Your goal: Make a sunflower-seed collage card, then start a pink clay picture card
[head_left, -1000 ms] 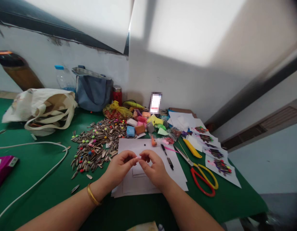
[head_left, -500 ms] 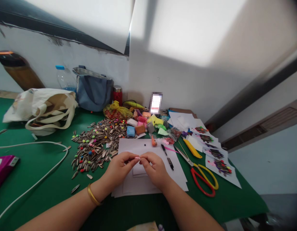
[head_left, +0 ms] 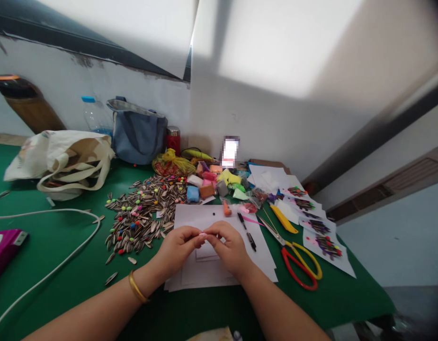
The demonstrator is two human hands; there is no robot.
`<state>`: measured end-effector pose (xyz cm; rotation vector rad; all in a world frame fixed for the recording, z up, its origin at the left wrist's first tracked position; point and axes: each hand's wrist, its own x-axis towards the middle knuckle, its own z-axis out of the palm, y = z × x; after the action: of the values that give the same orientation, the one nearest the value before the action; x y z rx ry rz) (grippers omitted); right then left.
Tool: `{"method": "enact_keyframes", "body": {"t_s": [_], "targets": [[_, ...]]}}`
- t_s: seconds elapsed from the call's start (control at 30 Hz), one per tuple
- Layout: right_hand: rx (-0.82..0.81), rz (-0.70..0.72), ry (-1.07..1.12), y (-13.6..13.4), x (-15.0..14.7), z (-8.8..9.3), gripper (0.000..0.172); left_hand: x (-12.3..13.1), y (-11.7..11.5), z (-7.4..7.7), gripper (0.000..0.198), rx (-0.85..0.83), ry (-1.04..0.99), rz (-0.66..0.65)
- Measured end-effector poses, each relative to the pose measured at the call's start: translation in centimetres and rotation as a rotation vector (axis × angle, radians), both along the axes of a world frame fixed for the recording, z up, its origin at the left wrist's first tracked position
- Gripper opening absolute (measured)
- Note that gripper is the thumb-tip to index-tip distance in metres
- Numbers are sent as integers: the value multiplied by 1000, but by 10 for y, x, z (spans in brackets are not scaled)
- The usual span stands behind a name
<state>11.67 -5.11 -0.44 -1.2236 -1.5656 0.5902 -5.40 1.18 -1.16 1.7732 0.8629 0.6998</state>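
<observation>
My left hand [head_left: 178, 248] and my right hand [head_left: 228, 248] meet fingertip to fingertip over a stack of white paper sheets [head_left: 261, 258] on the green table. Between the pinched fingers of both hands sits a tiny pink piece [head_left: 202, 234], probably clay. A gold bangle [head_left: 137, 288] is on my left wrist. A pile of striped sunflower seeds [head_left: 144, 215] dotted with small coloured balls lies just left of the paper. Blocks of coloured clay [head_left: 204, 184] lie behind the paper.
Red-and-yellow scissors [head_left: 299, 260], a yellow cutter [head_left: 283, 219] and a black pen [head_left: 247, 232] lie to the right. Finished seed pictures [head_left: 323, 241] line the right edge. A cream tote bag [head_left: 62, 158], a blue bag [head_left: 137, 135], a white cable [head_left: 62, 263] and a pink device [head_left: 4, 244] sit to the left.
Both hands have shifted slightly and the fingertips have closed tighter around the small pink piece. Nothing else on the table has moved.
</observation>
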Motion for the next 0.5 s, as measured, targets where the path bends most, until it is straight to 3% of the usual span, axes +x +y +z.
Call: {"method": "enact_keyframes", "body": {"t_s": [0.23, 0.37, 0.5], "targets": [[-107, -73, 19, -1, -3, -4, 4, 0, -2, -5, 26, 143, -36, 82], [-189, -84, 100, -2, -3, -10, 6, -2, -1, -3, 14, 286, 6, 43], [-176, -60, 68, -3, -3, -9, 8, -2, 1, 0, 15, 249, -1, 82]]}}
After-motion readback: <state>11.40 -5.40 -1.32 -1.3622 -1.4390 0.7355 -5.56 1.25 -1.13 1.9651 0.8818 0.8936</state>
